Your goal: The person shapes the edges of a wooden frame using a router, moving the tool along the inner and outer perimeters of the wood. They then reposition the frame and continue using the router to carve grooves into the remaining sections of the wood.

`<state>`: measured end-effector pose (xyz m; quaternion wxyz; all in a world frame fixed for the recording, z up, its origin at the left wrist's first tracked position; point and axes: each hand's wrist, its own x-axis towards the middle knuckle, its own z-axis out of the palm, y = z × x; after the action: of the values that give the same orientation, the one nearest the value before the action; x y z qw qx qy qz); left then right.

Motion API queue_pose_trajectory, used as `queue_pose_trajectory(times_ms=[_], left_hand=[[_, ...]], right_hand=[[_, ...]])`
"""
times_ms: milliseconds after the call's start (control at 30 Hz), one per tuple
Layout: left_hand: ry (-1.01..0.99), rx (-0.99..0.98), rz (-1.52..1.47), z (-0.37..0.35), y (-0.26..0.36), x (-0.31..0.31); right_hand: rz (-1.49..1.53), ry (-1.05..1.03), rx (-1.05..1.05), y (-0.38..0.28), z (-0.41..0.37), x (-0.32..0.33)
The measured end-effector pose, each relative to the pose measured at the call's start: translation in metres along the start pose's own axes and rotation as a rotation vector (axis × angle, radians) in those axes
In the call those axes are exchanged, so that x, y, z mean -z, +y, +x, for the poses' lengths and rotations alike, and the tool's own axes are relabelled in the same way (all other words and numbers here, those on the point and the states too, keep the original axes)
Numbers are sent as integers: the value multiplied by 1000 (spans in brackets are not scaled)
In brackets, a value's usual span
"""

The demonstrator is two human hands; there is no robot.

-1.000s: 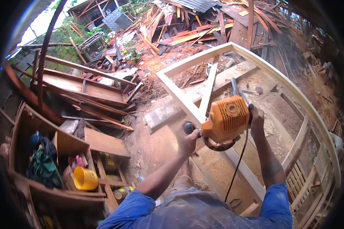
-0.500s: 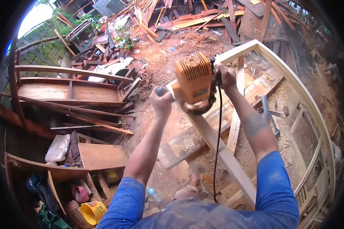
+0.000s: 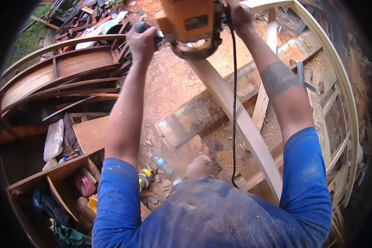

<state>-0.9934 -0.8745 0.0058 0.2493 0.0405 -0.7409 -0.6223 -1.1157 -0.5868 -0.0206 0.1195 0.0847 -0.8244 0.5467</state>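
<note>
Your left grip (image 3: pixel 140 43) is curling tightly around the dark knob (image 3: pixel 141 27) of the orange power tool (image 3: pixel 189 20), and your right grip (image 3: pixel 240 17) is holding its other side. The tool is sitting over a pale wooden bar (image 3: pixel 250 138), which is crossing above a thick plank (image 3: pixel 196 119). A black cord (image 3: pixel 234 82) is hanging toward you, and a plastic bottle (image 3: pixel 162 162) is lying on the ground (image 3: pixel 165 91).

A rough carpentry yard is showing here: wood shavings (image 3: pixel 225 158) are littering the bare earth (image 3: pixel 165 87), a pale timber frame (image 3: pixel 252 138) is lying over a heavy beam (image 3: pixel 198 118), a corded power tool (image 3: pixel 190 20) is being held over it, and scrap wood (image 3: pixel 80 29) is lying heaped near a mossy wall (image 3: pixel 32 37).
</note>
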Motion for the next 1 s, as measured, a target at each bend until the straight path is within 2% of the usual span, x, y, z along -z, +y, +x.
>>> queue_pose_trajectory(times_ms=[33,67,100,133,167,333,400,433,467,533,667,767,867,967,1000], left_hand=[[-15,72,-84,6,3,0],[-13,116,-113,6,7,-1],[-30,6,-46,17,-10,5],[-25,-9,-63,20,-14,7],[-18,-21,-78,22,-15,7],[-1,50,-114,15,-1,5],[1,44,-124,18,-3,6],[-1,34,-109,21,-7,7],[-3,25,-95,24,-10,9],[-11,65,-48,16,-6,12],[27,19,-82,9,-13,10],[58,7,-64,0,-3,6],[61,2,-99,-3,-9,6],[69,54,-125,-9,-4,4],[73,78,-130,-11,-2,4]], right_hand=[[-437,72,230,-3,1,-8],[-539,181,366,3,3,-13],[-639,290,505,9,5,-19],[-328,221,377,-1,1,-18],[176,161,-60,-37,-13,-11],[217,166,-78,-41,-7,-16],[-355,287,343,13,21,-36],[-640,342,553,12,23,-40],[-343,293,340,14,24,-41],[239,175,-97,-36,-3,-25],[16,240,107,-6,11,-37],[137,216,-54,-23,4,-35],[213,152,-18,-30,0,-29],[270,164,-83,-32,0,-32],[229,174,-48,-32,0,-31]])
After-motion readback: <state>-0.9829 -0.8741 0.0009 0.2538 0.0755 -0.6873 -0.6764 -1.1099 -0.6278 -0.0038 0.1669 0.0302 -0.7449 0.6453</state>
